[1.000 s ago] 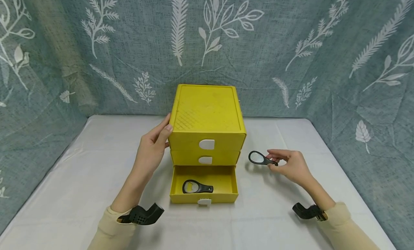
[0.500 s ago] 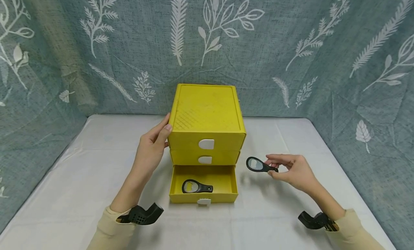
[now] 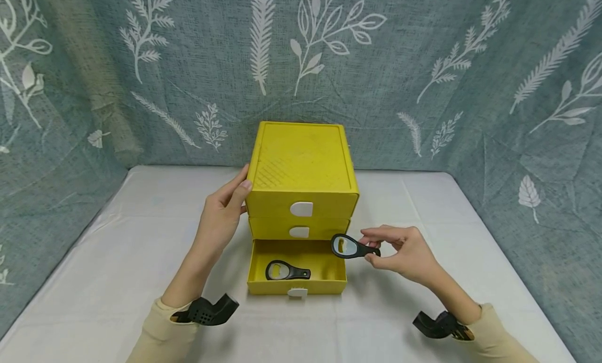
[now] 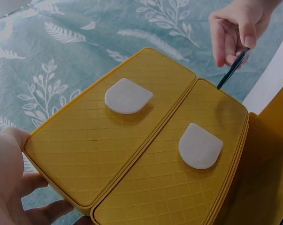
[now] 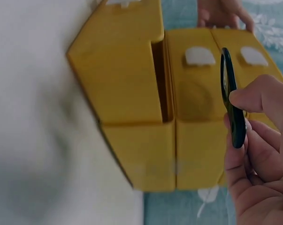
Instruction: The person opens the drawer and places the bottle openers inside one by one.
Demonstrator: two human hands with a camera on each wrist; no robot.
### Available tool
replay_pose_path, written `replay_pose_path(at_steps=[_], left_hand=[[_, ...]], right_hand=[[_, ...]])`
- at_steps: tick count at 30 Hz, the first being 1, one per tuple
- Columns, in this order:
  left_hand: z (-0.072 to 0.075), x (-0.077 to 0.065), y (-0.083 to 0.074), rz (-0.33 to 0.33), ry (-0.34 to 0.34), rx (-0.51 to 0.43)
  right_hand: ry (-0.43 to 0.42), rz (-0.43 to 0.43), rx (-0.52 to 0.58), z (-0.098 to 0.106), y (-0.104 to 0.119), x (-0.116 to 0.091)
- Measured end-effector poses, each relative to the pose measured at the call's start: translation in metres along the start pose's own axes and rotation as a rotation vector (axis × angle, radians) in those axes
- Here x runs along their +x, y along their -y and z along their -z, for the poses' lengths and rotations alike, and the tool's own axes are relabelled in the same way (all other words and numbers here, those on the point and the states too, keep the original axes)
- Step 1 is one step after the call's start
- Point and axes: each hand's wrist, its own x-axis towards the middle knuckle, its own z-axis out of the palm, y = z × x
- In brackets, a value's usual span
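Note:
A yellow chest of drawers [image 3: 305,159] stands on the white cloth, its bottom drawer [image 3: 326,269] pulled out. In that drawer lies a bottle opener [image 3: 297,272] with a black handle. My left hand [image 3: 220,217] rests against the chest's left side, thumb at the front top corner. My right hand [image 3: 409,253] pinches a second black bottle opener [image 3: 359,249] by its handle between thumb and fingers. Its ring end hangs above the drawer's right side. In the right wrist view this held opener [image 5: 235,117] appears nearly edge-on.
The upper drawers are closed and carry white pull tabs [image 3: 301,209]. A white cloth [image 3: 141,258] covers the table. A blue-green leaf-patterned curtain [image 3: 211,55] hangs behind and at both sides.
My right hand first dropped slightly, then moved left with the bottle opener, from beside the chest to over the pulled-out drawer. My left hand has stayed on the chest.

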Motion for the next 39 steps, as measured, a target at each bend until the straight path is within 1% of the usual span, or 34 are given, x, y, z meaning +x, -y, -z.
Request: replay_pose_path(at_steps=[5,11,14,19,22,27,33,35,39], left_hand=[[-0.001,0.0,0.0,-0.001,0.0,-0.001],[-0.001,0.0,0.001,0.006,-0.001,-0.001],[-0.001,0.0,0.002,0.008,-0.004,-0.001],[-0.002,0.0,0.002,0.004,-0.001,-0.004],[-0.002,0.0,0.002,0.007,0.0,-0.005],[-0.001,0.0,0.002,0.005,-0.002,-0.001],[-0.002,0.0,0.003,0.001,-0.005,0.002],[-0.002,0.0,0.003,0.001,-0.005,0.003],[-0.001,0.0,0.002,0.006,-0.009,0.006]], right_hand=[[0.001,0.015,-0.034,-0.019,0.004,0.01],[-0.002,0.097,-0.168,-0.037,0.004,0.019],[-0.006,0.143,-0.23,-0.043,0.0,0.022],[-0.025,0.236,-0.285,-0.048,-0.007,0.024],[-0.042,0.261,-0.31,-0.051,-0.008,0.023],[-0.103,0.247,-0.282,-0.057,-0.006,0.018],[-0.162,0.237,-0.261,-0.069,-0.003,0.006],[-0.175,0.222,-0.264,-0.072,0.0,0.002],[-0.188,0.162,-0.26,-0.076,0.006,-0.003]])
